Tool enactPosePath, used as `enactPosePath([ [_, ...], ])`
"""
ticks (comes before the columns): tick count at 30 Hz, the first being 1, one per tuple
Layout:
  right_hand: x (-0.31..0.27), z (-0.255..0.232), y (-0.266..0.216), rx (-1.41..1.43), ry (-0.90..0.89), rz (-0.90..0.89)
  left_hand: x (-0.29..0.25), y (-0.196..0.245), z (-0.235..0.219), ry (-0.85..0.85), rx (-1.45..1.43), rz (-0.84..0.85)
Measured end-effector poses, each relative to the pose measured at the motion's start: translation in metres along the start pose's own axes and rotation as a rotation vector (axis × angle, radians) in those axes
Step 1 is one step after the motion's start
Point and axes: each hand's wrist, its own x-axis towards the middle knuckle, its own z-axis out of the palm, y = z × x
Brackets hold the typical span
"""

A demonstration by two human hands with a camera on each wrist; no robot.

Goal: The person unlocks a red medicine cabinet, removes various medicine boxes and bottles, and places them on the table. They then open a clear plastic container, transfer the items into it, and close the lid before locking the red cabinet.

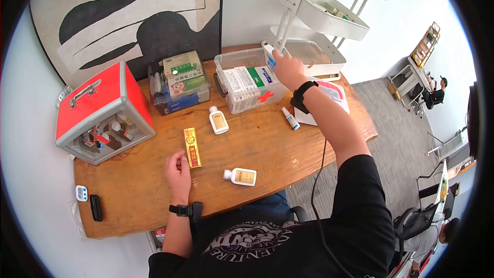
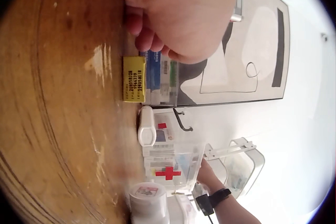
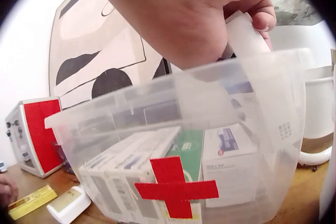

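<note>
My right hand (image 1: 289,68) grips a white package (image 3: 247,35) at the right end of a clear plastic box (image 1: 247,104) with a red cross. The package's lower part shows through the box wall; its far side is hidden by my fingers. Several white cartons (image 3: 131,166) and a green one stand inside. On the table, my left hand (image 1: 178,175) rests with loosely bent fingers beside a yellow carton (image 1: 192,147), holding nothing. Whether the fingers touch the carton, I cannot tell. White bottles lie nearby, one behind (image 1: 218,120) and one toward the front edge (image 1: 242,176).
A red case (image 1: 98,98) stands at the left, with a second clear box (image 1: 182,104) of cartons beside it. A small spray bottle (image 1: 290,118) lies before a white lidded kit (image 1: 337,95). Behind is a white shelf cart (image 1: 329,18). A cable hangs from my right wrist.
</note>
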Motion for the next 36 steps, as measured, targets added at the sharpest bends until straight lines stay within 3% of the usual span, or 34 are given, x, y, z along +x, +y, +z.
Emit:
enactPosePath([
  [6, 0.006, 0.022, 0.009, 0.021, -0.022, 0.053, -0.001, 0.001, -0.001, -0.005, 0.019, 0.024],
  [15, -0.005, 0.009, 0.000, -0.020, 0.127, -0.023, -0.002, 0.001, 0.000, 0.004, 0.048, 0.011],
  [21, 0.010, 0.020, -0.004, 0.040, 0.008, -0.026, -0.002, 0.006, -0.002, 0.026, 0.058, 0.017],
  [27, 0.024, 0.023, 0.048, 0.285, -0.114, 0.027, 0.000, 0.001, -0.001, 0.021, 0.046, 0.009],
  [28, 0.017, 0.022, 0.045, 0.282, -0.117, 0.028, 0.000, 0.001, 0.000, 0.023, 0.038, 0.008],
  [30, 0.004, 0.024, 0.039, 0.007, 0.036, -0.059, 0.000, 0.003, 0.001, 0.022, 0.030, 0.004],
  [34, 0.008, 0.037, 0.043, -0.028, 0.024, -0.049, 0.000, 0.007, -0.001, 0.007, 0.056, 0.013],
  [36, 0.010, 0.027, 0.039, -0.070, -0.214, -0.055, 0.000, 0.008, -0.001, 0.011, 0.046, 0.024],
])
